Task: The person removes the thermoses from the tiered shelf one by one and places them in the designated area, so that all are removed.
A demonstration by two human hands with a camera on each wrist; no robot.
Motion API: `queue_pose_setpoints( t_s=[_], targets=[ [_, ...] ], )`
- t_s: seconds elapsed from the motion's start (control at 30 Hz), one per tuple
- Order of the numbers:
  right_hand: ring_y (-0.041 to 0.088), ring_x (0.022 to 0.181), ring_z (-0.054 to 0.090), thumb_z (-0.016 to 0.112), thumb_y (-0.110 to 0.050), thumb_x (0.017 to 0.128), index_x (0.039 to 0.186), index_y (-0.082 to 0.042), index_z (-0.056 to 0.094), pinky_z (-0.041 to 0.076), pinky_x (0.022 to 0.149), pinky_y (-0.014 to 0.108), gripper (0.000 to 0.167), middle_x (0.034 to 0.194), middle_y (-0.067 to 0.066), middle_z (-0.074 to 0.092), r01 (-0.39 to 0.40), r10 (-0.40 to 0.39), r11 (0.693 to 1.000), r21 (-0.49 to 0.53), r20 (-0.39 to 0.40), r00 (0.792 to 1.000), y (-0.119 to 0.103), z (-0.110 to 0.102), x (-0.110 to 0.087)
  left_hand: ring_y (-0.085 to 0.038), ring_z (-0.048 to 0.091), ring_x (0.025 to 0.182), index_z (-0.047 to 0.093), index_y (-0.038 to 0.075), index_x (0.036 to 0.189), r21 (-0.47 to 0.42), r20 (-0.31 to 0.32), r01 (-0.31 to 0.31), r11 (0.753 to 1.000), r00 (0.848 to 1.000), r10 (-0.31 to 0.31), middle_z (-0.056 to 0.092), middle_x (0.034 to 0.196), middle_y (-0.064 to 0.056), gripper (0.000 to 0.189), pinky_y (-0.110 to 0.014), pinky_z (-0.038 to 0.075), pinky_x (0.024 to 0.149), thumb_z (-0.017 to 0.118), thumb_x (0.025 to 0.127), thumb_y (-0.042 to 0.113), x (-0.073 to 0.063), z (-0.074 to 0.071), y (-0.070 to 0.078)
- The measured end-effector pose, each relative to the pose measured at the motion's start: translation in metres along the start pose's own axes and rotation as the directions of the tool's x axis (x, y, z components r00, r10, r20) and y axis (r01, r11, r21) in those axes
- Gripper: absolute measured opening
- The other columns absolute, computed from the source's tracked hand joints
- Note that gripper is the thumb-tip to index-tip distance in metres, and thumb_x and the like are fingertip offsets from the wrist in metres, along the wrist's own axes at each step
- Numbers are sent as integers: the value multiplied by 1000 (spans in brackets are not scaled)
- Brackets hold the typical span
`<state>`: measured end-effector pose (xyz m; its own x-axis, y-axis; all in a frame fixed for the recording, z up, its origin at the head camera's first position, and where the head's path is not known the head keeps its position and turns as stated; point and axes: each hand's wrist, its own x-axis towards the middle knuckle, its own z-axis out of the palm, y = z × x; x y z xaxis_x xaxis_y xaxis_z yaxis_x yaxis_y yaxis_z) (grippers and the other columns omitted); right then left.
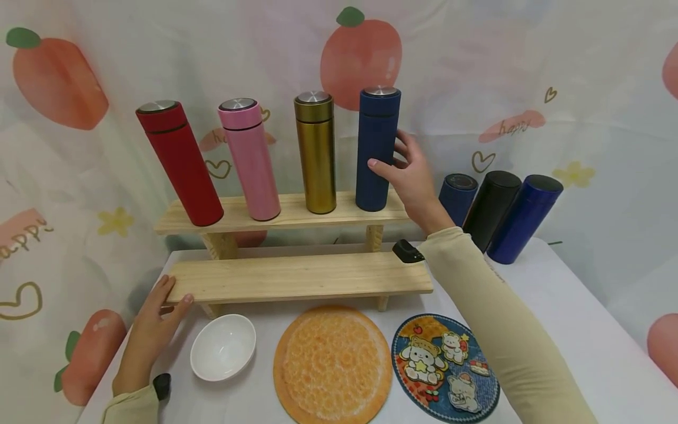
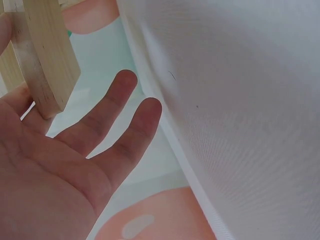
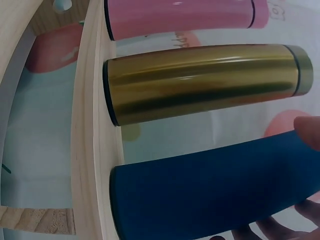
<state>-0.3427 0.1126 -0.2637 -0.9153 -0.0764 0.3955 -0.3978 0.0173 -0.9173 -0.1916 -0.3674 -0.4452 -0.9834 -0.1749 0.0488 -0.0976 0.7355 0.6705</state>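
My right hand [image 1: 418,185] grips a dark blue thermos [image 1: 375,141] at mid-height, thumb across its front and fingers behind. The thermos stands upright at the right end of the upper board [image 1: 291,207] of a two-step wooden shelf. Left of it on the same board are a gold thermos [image 1: 318,159], a pink thermos [image 1: 253,165] and a red thermos [image 1: 184,165]. At the left end of the lower board [image 1: 302,278], my left hand [image 1: 148,333] holds the corner. In the left wrist view its two outer fingers [image 2: 142,120] extend free of the wood [image 2: 50,55].
A white bowl [image 1: 222,347], a round tan mat [image 1: 332,365] and a blue cartoon mat [image 1: 445,368] lie before the shelf. Right of it stand a navy thermos [image 1: 457,197], a black thermos [image 1: 489,206] and a bright blue thermos [image 1: 524,218]. A printed cloth [image 1: 455,70] hangs behind.
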Motion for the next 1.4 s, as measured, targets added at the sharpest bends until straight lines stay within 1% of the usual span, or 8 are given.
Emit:
queue_pose_setpoints(
  t_s=[0.17, 0.3, 0.43, 0.67, 0.8, 0.93, 1.17, 1.4],
  targets=[
    [40, 144, 46, 76, -14, 99, 169, -13, 29, 40, 121, 53, 85, 165, 16, 40, -49, 48, 998, -48, -28, 998, 3, 3, 6, -56, 40, 143, 16, -3, 169, 7, 6, 11, 1000, 1000, -11, 6, 176, -27, 90, -70, 38, 115, 55, 110, 54, -1, 0, 3],
    [38, 143, 48, 78, -15, 98, 169, -11, 30, 41, 121, 51, 86, 163, 17, 43, -71, 68, 994, -82, -41, 997, 6, 5, 9, -56, 41, 142, 17, -3, 168, 6, -2, -1, 1000, 1000, 1, 7, 176, -27, 89, -70, 39, 114, 55, 110, 53, -2, 0, 3],
    [35, 141, 51, 81, -16, 96, 168, -11, 33, 44, 119, 49, 86, 159, 16, 48, -65, 58, 992, -109, -65, 996, 8, 7, 10, -56, 43, 141, 19, -5, 167, 2, -15, -19, 1000, 1000, 19, 8, 175, -28, 88, -70, 39, 114, 56, 111, 50, -2, 0, 1],
    [34, 134, 55, 82, -13, 96, 166, -11, 39, 47, 116, 47, 82, 154, 17, 53, -23, 14, 996, -91, -104, 994, 7, 3, 3, -56, 44, 139, 21, -7, 166, -4, -29, -34, 999, 999, 34, 10, 175, -29, 86, -70, 41, 113, 57, 111, 48, -3, 2, 0],
    [31, 130, 57, 82, -11, 95, 164, -11, 42, 49, 113, 46, 80, 151, 16, 56, 8, -15, 998, -58, -121, 993, 1, -2, -3, -57, 45, 139, 21, -7, 166, -4, -30, -45, 999, 999, 45, 11, 175, -29, 86, -70, 40, 113, 57, 111, 48, -1, 2, -1],
    [31, 130, 57, 82, -10, 95, 164, -13, 43, 50, 113, 48, 80, 152, 15, 56, 29, -33, 999, -38, -126, 991, -5, -7, -10, -57, 43, 140, 20, -6, 167, 0, -23, -33, 999, 999, 33, 10, 175, -29, 87, -71, 39, 113, 57, 111, 49, -1, 1, -2],
    [33, 139, 53, 81, -14, 97, 167, -17, 40, 44, 119, 51, 81, 160, 13, 51, 8, -19, 997, -71, -153, 988, -14, -23, -29, -58, 46, 137, 19, -6, 167, 8, -20, -38, 999, 999, 38, 9, 175, -29, 87, -72, 39, 112, 56, 111, 49, 1, 1, -3],
    [32, 134, 56, 82, -12, 96, 163, -17, 46, 45, 117, 52, 76, 155, 13, 55, 32, -42, 998, -52, -194, 980, -18, -36, -45, -58, 48, 134, 21, -7, 167, 3, -30, -46, 999, 998, 46, 11, 174, -30, 86, -72, 40, 111, 58, 111, 47, 0, 2, -3]
  ],
)
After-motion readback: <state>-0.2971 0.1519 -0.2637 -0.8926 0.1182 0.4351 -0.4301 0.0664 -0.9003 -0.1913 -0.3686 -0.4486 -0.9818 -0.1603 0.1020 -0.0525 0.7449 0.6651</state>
